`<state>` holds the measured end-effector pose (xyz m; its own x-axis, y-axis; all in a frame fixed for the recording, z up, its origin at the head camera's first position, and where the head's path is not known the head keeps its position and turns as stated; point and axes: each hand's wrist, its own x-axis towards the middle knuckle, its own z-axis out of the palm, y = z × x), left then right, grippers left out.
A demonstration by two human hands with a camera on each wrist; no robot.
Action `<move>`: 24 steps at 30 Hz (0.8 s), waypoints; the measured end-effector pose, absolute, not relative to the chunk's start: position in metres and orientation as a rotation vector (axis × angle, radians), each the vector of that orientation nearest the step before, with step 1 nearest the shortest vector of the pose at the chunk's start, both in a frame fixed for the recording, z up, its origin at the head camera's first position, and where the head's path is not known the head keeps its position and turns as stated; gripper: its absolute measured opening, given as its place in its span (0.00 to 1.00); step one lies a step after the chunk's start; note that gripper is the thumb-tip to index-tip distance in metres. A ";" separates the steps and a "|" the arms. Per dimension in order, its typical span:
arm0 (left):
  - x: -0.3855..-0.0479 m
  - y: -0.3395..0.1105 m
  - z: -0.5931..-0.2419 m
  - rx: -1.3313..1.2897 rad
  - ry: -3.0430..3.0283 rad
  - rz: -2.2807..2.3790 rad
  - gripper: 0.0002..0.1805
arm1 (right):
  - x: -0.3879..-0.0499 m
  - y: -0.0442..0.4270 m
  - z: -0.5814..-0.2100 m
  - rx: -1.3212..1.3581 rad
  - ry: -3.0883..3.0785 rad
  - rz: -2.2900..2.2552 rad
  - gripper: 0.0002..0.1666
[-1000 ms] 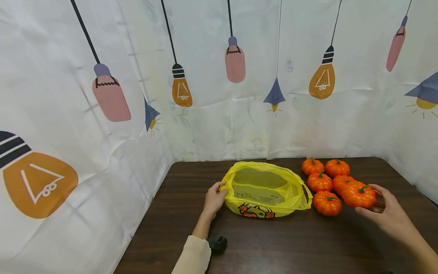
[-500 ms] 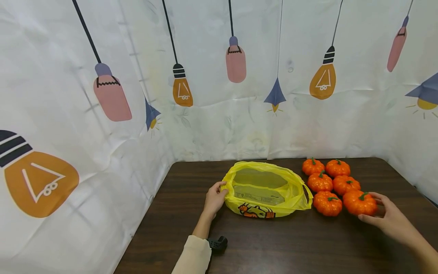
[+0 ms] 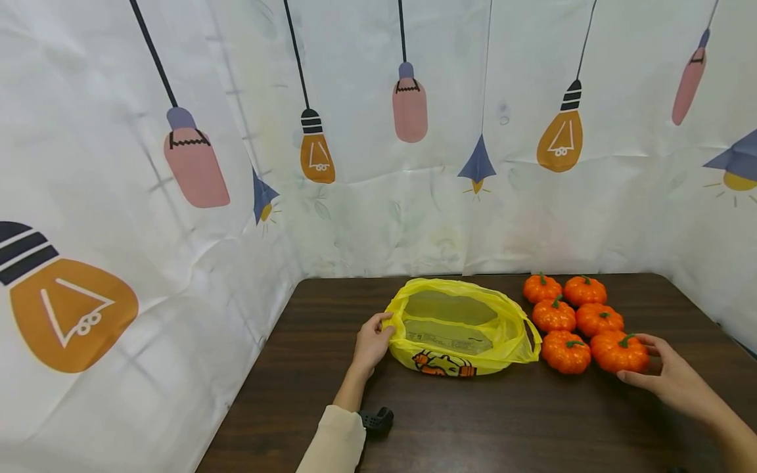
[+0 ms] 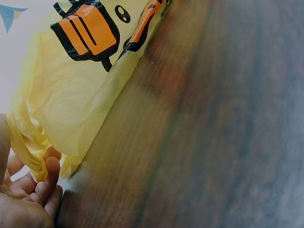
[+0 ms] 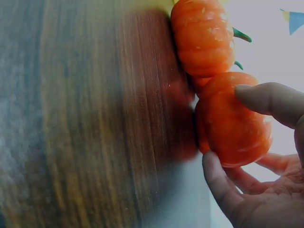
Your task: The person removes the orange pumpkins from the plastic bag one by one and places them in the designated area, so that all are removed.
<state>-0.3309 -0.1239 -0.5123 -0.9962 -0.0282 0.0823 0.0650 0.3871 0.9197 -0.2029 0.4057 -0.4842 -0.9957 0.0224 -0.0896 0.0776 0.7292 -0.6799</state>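
A yellow plastic bag (image 3: 508,351) stands with its mouth spread on the dark table. My left hand (image 3: 372,343) pinches its left rim; in the left wrist view the gathered plastic (image 4: 28,147) runs between thumb and fingers. Several small orange pumpkins with green stems sit in two columns right of the bag. Around the nearest right pumpkin (image 3: 618,353) curl the fingers and thumb of my right hand (image 3: 674,374). Beside it, on the left, another pumpkin (image 5: 202,38) stands in the right wrist view. Part of the held pumpkin's far side is hidden.
The wood-grain table (image 3: 485,427) ends at a white cloth backdrop (image 3: 367,230) printed with lamps. Behind the front pair stand more pumpkins (image 3: 599,320), close together. A black wrist device (image 3: 377,421) sits at the left forearm.
My right hand has lowered the pumpkin from above the row to the front right spot, then shifted it slightly left. My left hand stays on the bag's rim.
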 end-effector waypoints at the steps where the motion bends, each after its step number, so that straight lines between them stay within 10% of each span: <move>1: -0.331 -0.124 -0.512 -0.037 -2.547 -1.695 0.19 | -0.203 0.406 -0.485 0.082 2.849 -1.118 0.60; 24: -0.331 -0.123 -0.514 -0.029 -2.545 -1.690 0.19 | -0.206 0.413 -0.488 0.050 2.725 -1.084 0.60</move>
